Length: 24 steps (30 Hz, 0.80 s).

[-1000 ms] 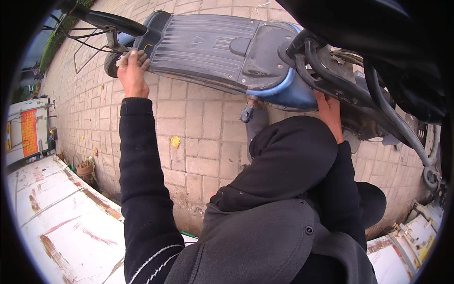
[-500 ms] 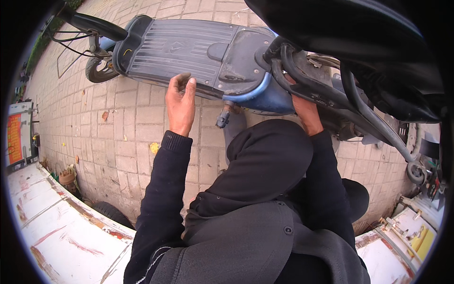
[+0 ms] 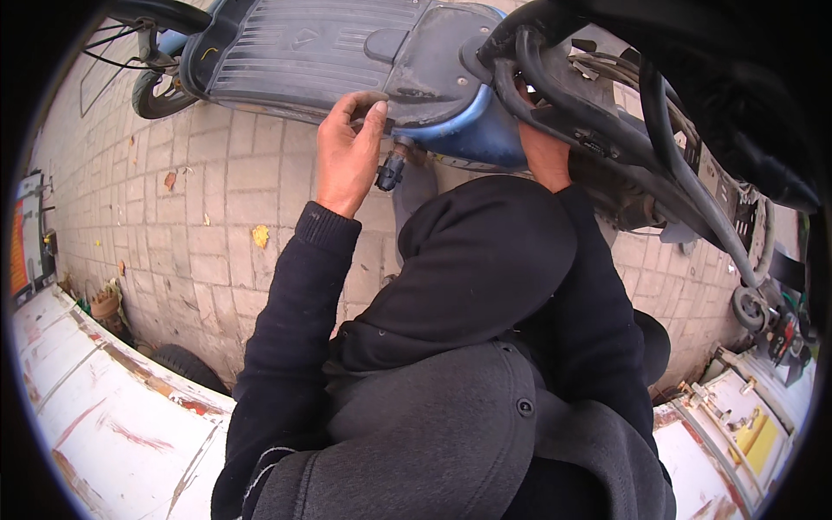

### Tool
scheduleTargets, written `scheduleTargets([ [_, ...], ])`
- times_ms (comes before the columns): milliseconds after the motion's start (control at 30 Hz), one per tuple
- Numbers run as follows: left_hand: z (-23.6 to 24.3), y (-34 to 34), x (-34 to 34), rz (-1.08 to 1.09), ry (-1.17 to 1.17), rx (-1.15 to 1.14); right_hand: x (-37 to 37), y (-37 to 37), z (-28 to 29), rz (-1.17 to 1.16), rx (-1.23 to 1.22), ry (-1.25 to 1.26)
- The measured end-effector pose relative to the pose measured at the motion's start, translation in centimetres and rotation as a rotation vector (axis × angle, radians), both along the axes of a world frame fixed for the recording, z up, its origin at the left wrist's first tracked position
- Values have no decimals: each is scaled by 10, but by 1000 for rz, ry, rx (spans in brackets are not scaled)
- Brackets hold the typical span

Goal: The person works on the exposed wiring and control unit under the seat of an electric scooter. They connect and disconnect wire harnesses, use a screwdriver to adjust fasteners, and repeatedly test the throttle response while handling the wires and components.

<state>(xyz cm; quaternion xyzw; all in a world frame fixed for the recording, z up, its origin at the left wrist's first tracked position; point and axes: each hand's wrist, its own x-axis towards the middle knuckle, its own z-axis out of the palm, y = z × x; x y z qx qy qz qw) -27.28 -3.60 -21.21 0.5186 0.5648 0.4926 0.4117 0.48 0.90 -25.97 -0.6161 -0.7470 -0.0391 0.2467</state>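
A blue and black electric scooter (image 3: 468, 117) stands across the far side, with a ridged black footboard (image 3: 303, 52). My left hand (image 3: 348, 156) is at the footboard's near edge, fingers loosely curled and thumb apart; I see nothing in it. Just right of that hand, a footrest peg (image 3: 392, 169) juts from the scooter's side. My right hand (image 3: 544, 156) reaches in under the dark frame tube (image 3: 598, 143), behind the blue side panel (image 3: 485, 143). Its fingers are mostly hidden inside the frame, so whatever they touch does not show.
My bent knee (image 3: 494, 225) is close to the scooter's side. A black seat (image 3: 737, 95) hangs over the upper right. Brick paving (image 3: 217, 208) lies below, with fallen leaves. Behind me runs a scuffed white surface (image 3: 113, 407), a tyre (image 3: 186, 366) beside it.
The view has shifted, so the scooter sits higher in the picture. My left hand has moved right along the footboard's edge, nearer the peg. My right hand stays inside the frame.
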Motion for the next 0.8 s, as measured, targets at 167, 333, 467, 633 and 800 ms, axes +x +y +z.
scheduleTargets([
  [167, -5, -3, -3, -16, 31, -3, 1, 1, -11, 45, 81, 88],
  [333, -11, -4, -5, -41, -15, -20, -4, 3, -16, 6, 177, -25],
  [467, -13, -7, -18, -18, 24, -19, -4, 1, -12, -28, 202, -199],
  [633, -16, -15, -25, 12, 43, -45, 7, -9, -17, 92, -2, 331],
  [800, -22, -23, -33, 30, -45, -44, 31, -22, -25, 149, -42, 431],
])
